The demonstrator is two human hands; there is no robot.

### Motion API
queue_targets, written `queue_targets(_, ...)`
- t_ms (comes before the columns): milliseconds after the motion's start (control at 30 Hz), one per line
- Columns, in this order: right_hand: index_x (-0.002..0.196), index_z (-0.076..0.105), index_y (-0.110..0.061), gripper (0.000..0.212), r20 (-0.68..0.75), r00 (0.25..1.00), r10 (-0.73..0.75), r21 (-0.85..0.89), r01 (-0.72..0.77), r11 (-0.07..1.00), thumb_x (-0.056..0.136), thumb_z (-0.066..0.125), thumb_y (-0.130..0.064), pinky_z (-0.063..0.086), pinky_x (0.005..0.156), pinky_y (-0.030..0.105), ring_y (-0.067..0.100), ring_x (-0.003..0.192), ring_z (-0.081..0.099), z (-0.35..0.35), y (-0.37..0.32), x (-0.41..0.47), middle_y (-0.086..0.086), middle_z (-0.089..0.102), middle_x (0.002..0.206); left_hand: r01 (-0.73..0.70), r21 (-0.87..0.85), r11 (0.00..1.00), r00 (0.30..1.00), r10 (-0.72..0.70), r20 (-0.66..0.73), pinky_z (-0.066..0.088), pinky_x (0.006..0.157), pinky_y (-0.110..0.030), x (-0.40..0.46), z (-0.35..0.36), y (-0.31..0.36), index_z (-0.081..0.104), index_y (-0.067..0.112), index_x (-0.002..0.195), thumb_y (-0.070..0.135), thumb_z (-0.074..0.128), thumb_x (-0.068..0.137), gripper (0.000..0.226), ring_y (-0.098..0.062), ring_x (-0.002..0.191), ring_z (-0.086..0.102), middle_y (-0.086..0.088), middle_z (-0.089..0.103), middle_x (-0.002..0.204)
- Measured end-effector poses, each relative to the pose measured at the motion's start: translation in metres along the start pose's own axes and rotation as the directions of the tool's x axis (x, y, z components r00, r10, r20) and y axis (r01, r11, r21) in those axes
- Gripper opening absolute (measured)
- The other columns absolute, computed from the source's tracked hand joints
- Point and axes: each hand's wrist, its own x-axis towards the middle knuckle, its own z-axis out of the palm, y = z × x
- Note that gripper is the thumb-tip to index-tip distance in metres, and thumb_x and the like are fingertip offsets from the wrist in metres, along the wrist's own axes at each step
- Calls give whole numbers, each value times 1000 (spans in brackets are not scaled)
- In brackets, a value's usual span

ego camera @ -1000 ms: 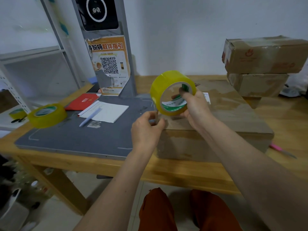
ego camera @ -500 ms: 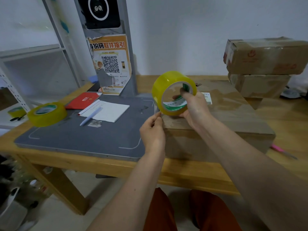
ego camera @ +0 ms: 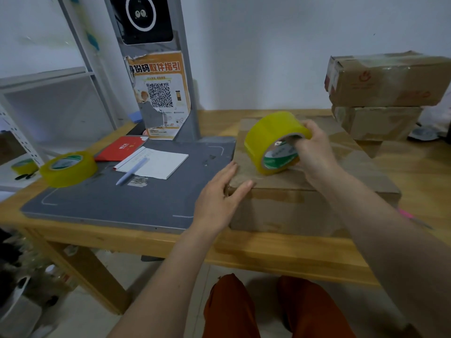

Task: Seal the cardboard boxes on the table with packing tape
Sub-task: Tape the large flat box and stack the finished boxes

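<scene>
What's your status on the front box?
Left hand flat on the front box corner. Right hand grips the tape roll on the box top. Nothing blocking.

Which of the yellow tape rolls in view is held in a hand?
The tape roll on the box, gripped by the right hand. The table-edge roll and shelf roll lie untouched.

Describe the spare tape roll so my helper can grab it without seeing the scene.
Find the wooden table and the grey mat on its left half. The spare tape roll lies flat at the mat's far-left edge. Unlike the roll in the right hand, nothing touches it.
</scene>
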Motion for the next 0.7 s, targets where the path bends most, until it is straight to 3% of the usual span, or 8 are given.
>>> queue_targets(67,81,54,-26,27,55,997,-62,-116,68,991,89,61,-1,46,75,32,20,87,59,-13,2,-2,-3,62,80,-26,154,988,999,23,22,34,116,-40,1,-5,5,47,34,147,67,55,86,69,-4,141,37,20,40,153)
queue_targets(167,85,55,-28,28,62,994,-94,-135,102,986,91,60,-2,46,77,31,18,89,59,-17,6,-5,-7,63,83,-69,400,914,996,39,84,23,120,-41,0,-12,18,39,32,151,69,43,89,72,-12,147,27,17,33,158)
queue_targets(300,90,59,-27,20,54,995,-83,-162,90,983,89,66,-8,49,82,37,23,96,62,-14,7,-5,4,68,95,-117,674,730,977,-36,208,1,124,-46,8,-8,39,27,24,157,87,18,74,105,-19,154,6,6,21,165)
queue_targets(367,97,62,-19,15,60,993,-106,-200,116,973,87,69,-10,49,79,34,21,90,62,-13,7,-6,7,67,95,-181,708,682,964,-18,264,-2,125,-45,13,5,46,22,22,158,90,23,75,108,-18,154,3,1,17,166)
queue_targets(467,98,60,-18,14,70,986,-151,-228,163,960,88,67,-11,43,65,18,9,77,56,-12,5,-10,-5,61,84,-231,717,657,948,-13,317,5,126,-41,17,18,48,18,20,159,89,36,76,110,-17,154,5,-2,14,167)
queue_targets(533,98,60,-20,13,73,985,-154,-233,167,958,89,65,-11,41,66,21,12,81,55,-13,6,-11,-5,61,86,-233,725,648,944,-29,329,8,125,-41,19,14,45,14,20,160,88,39,76,110,-16,153,6,-1,11,167)
queue_targets(700,97,57,-19,12,88,984,-157,-234,173,957,92,61,-9,41,66,21,11,77,54,-15,7,-12,-6,58,82,-69,733,676,941,-199,272,3,125,-42,18,-13,39,9,11,159,85,46,76,117,-20,154,2,-6,8,167)
